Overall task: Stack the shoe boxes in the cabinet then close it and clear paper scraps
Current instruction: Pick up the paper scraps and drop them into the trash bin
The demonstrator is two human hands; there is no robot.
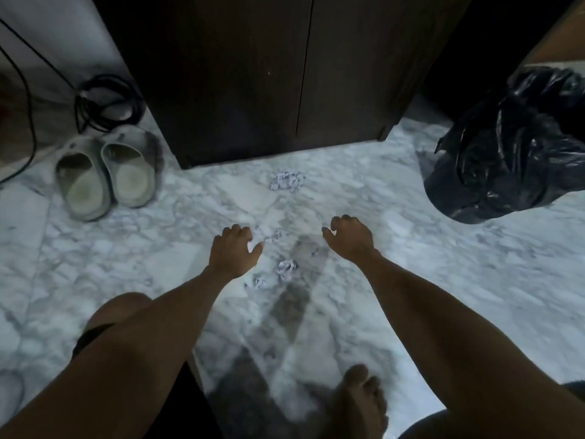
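Head view: the cabinet (285,74) is standing at top centre with both dark doors closed; no shoe boxes are showing. The paper scraps are lying on the marble floor (443,280) in front of it: a bigger crumpled wad (287,181) near the cabinet base, small bits (273,235) between the hands, another crumpled piece (287,267) and a tiny one (259,282) nearer the person. The left hand (235,251) is hovering palm-down, fingers loosely curled, thumb out, right by the small bits; can't tell if it's touching them. The right hand (349,237) is hovering too, fingers loosely curled, holding nothing. Grey slippers (106,175) and coiled cable (106,103) are sitting at left, a black trash bag (506,147) at right, a bare foot (359,403) at bottom.
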